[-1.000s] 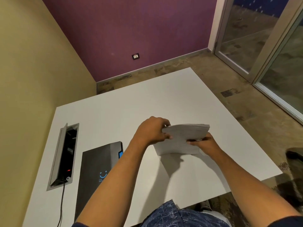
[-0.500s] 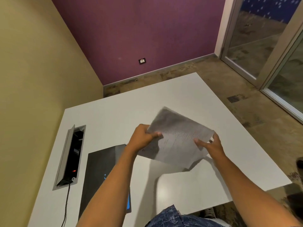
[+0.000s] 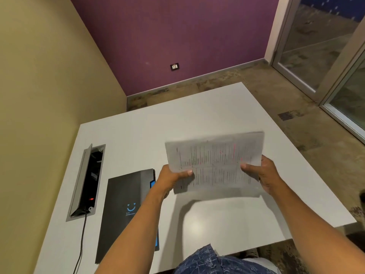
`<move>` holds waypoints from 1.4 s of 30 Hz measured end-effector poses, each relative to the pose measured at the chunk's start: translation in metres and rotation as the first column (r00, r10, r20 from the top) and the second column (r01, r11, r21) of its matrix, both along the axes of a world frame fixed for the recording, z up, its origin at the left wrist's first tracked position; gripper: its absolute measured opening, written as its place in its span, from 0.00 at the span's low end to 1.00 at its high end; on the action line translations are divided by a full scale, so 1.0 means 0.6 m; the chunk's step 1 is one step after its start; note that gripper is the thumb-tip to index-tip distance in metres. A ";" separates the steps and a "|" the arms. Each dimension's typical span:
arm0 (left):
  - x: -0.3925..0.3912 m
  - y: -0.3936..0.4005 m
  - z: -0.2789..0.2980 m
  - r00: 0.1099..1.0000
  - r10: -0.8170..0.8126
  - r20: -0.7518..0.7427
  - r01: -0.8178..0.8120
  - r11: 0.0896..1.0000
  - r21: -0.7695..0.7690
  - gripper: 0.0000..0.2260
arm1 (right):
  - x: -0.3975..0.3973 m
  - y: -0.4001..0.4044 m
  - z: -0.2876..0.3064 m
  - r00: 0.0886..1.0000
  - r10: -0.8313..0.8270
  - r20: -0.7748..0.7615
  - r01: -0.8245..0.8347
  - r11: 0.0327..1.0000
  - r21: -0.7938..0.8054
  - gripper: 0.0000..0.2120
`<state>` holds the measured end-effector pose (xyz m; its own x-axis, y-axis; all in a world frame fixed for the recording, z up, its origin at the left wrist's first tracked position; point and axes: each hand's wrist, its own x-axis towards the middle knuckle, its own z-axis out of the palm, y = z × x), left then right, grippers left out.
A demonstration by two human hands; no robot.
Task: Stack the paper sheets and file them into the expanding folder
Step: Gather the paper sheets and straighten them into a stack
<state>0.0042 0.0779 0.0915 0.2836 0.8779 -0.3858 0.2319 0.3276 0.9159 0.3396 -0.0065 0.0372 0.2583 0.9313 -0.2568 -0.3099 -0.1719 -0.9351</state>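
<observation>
Above the middle of the white table (image 3: 207, 111), the left hand (image 3: 173, 177) and the right hand (image 3: 264, 175) hold up the paper sheets (image 3: 215, 165). There are two hands, one on each side of the sheets. The left hand pinches the left edge, with its thumb on the front. The right hand pinches the right edge the same way. The sheets are up in the air, not touching the table, and their printed side faces up toward the camera. They have lines of dark print with some red marks, but the print is too blurry to read. I cannot tell how many sheets there are, because they lie one on top of another. The fingers behind the sheets are hidden. Left of the left hand, one dark expanding folder (image 3: 126, 202) lies flat on the table, with a little blue smile on it. The left arm covers part of the folder, and it looks shut. Farther left, one power box (image 3: 87, 180) is set into the table with its lid up, and one red light glows inside. One black cable (image 3: 81, 240) runs from it toward the near edge of the table, where it is cut off.
</observation>
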 end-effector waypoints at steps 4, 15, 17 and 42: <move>0.007 -0.010 -0.020 0.974 -0.115 -0.196 0.131 0.989 0.068 0.08 | 0.018 -0.012 -0.004 0.968 0.089 0.235 -0.091 0.996 0.001 0.11; 0.012 -0.046 -0.074 0.933 -0.087 -0.349 0.110 0.993 0.047 0.05 | 0.021 -0.073 -0.037 0.914 0.132 0.383 -0.168 0.984 0.061 0.13; 0.011 -0.054 -0.082 0.919 -0.095 -0.383 0.114 0.993 0.028 0.06 | 0.019 -0.077 -0.041 0.894 0.148 0.423 -0.176 0.984 0.028 0.14; -0.035 -0.020 -0.054 0.796 0.442 0.413 -0.215 0.845 -0.489 0.10 | -0.101 -0.010 -0.019 0.921 -0.316 -0.226 0.271 0.940 -0.209 0.13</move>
